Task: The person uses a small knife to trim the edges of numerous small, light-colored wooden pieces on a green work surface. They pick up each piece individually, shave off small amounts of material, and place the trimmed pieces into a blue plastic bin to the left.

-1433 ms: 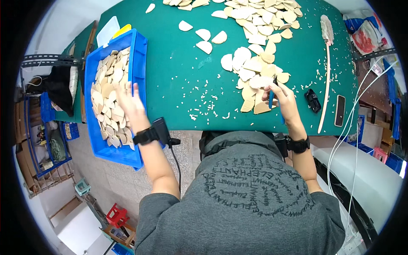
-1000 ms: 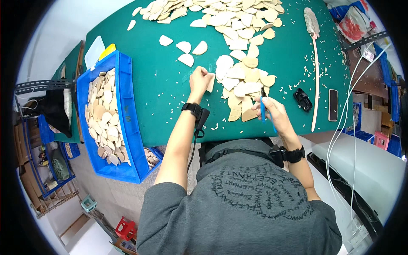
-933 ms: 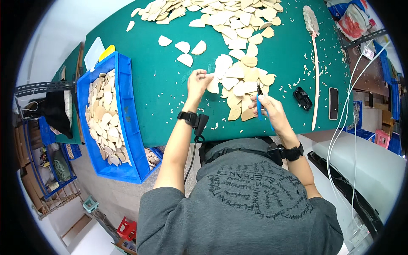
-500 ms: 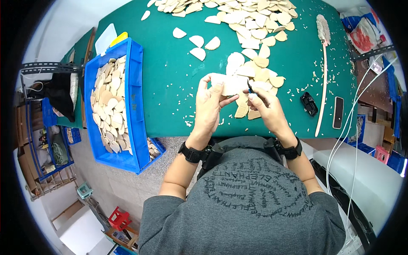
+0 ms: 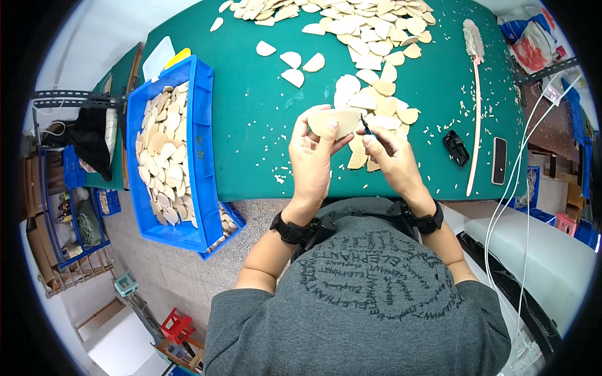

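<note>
My left hand [image 5: 311, 153] is closed on a beige half-round piece [image 5: 342, 120], with the thumb across its near side. In my right hand [image 5: 395, 160] is a small dark pointed tool [image 5: 367, 126] with a bit of blue on it; the fingers hide the rest. Its tip is close to the piece's right end, and I cannot tell whether they touch. Just beyond both hands lies a loose cluster of similar flat beige pieces [image 5: 384, 88], some of them half-round. A few more half-round pieces [image 5: 293, 78] lie apart to the left.
A blue crate [image 5: 204, 150] full of such pieces stands at the table's left. The green tabletop [image 5: 251, 119] carries a big heap [image 5: 376, 28] at the back and scattered pale shavings. On the right lie a long-handled duster [image 5: 476, 113], a black object [image 5: 456, 148] and a phone [image 5: 499, 161].
The piece in my left hand has tilted, so its half-round outline now shows. My right hand and the tool have shifted only slightly.
</note>
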`<action>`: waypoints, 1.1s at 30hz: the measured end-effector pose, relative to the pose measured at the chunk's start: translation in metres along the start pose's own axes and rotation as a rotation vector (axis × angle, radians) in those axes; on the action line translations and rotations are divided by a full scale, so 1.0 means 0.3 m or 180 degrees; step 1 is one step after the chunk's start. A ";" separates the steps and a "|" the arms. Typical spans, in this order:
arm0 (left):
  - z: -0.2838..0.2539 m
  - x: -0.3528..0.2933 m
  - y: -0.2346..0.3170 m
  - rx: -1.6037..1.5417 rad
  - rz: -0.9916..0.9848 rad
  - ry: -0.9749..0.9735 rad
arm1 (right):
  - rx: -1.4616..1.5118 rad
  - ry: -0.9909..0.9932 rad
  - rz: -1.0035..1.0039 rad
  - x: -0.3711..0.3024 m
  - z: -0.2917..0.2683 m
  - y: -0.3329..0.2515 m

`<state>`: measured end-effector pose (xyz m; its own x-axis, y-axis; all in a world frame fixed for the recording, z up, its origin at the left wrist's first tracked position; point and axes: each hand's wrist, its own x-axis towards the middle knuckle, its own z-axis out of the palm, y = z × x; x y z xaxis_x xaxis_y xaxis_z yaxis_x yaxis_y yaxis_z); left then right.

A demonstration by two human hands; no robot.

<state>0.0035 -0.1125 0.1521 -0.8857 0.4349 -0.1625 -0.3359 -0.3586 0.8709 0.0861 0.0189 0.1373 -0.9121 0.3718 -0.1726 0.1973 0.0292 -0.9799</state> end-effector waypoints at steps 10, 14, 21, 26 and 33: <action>0.010 -0.022 -0.014 -0.0066 0.0147 0.0050 | 0.0070 0.0155 -0.0048 -0.014 0.021 -0.007; 0.005 -0.024 -0.013 -0.0084 0.0112 0.0063 | 0.0117 0.0124 0.0019 -0.016 0.023 0.005; -0.027 -0.026 -0.011 -0.0149 0.0075 0.0234 | 0.0313 -0.0005 0.0124 0.000 0.034 0.010; -0.263 0.053 0.138 -0.0102 0.1289 0.1012 | 0.0509 0.0094 0.0074 0.030 -0.034 0.032; -0.507 0.308 0.117 0.0333 0.0972 0.1909 | 0.0459 0.0205 0.0191 0.033 -0.126 0.078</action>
<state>-0.1389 -0.2105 0.0971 -0.9705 -0.2172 -0.1051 -0.0367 -0.2976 0.9540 0.0955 0.0584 0.1166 -0.8745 0.4277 -0.2289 0.1928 -0.1267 -0.9730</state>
